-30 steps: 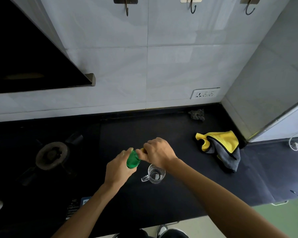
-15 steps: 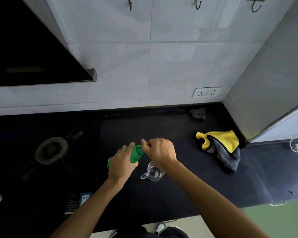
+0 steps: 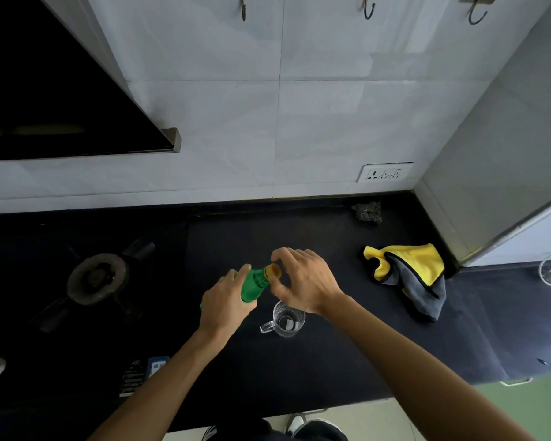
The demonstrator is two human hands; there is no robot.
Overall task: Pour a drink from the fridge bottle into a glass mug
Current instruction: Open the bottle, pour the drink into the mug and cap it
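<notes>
A green plastic bottle [image 3: 253, 286] with a yellow cap [image 3: 274, 271] is held tilted above the black counter [image 3: 331, 361], its neck pointing up and to the right. My left hand [image 3: 226, 305] grips the bottle's body and hides most of it. My right hand [image 3: 303, 281] curls round the cap, index finger above it and thumb below. An empty glass mug [image 3: 288, 319] stands on the counter just below my right hand, its handle pointing left.
A gas burner [image 3: 96, 278] sits to the left. At the right lies a yellow and grey cloth [image 3: 411, 275], and a dark scrubber [image 3: 368, 212] rests by the wall under a socket [image 3: 384, 173]. A printed packet [image 3: 143, 372] lies near the counter's front edge.
The bottle's neck has swung from under my right hand into plain view, so the yellow cap shows. My right hand's fingers have spread wider round the cap. The mug has not moved.
</notes>
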